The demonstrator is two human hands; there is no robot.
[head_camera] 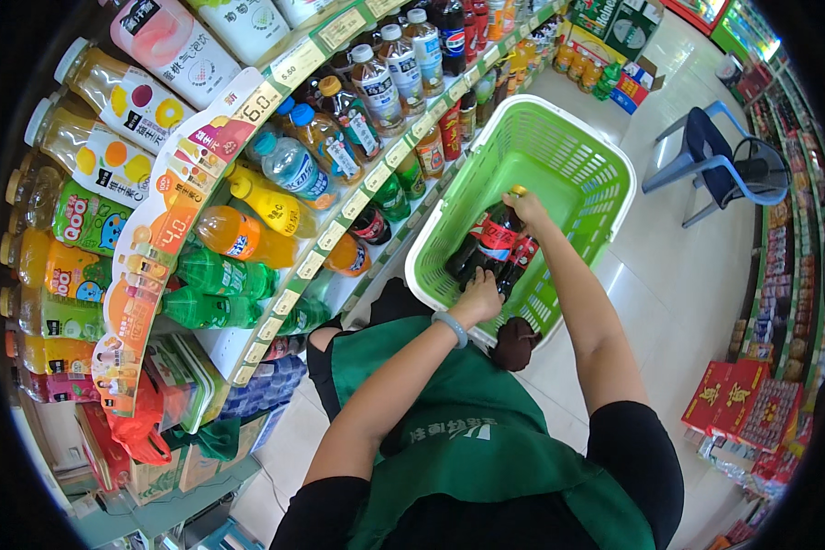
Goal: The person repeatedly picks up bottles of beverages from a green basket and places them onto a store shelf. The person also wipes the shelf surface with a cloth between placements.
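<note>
A large cola bottle (pixel 496 237) with a red label lies tilted inside the green plastic shopping basket (pixel 601 148), which has a white rim. My right hand (pixel 528 210) grips the bottle's neck just below its yellow cap. At the other end, my left hand (pixel 479 299) has its fingers around the bottle's lower part. Another red-labelled bottle (pixel 522 254) lies beside it, partly covered by my right hand and the first bottle. A dark brown cloth-like item (pixel 515 344) hangs at the basket's near rim.
Drink shelves (pixel 330 237) with several rows of bottles run along the left, close to the basket. A blue plastic chair (pixel 715 158) stands to the right on the tiled floor (pixel 667 295). Red gift boxes (pixel 742 405) sit by the right-hand shelves. Drink cartons (pixel 612 27) are stacked beyond the basket.
</note>
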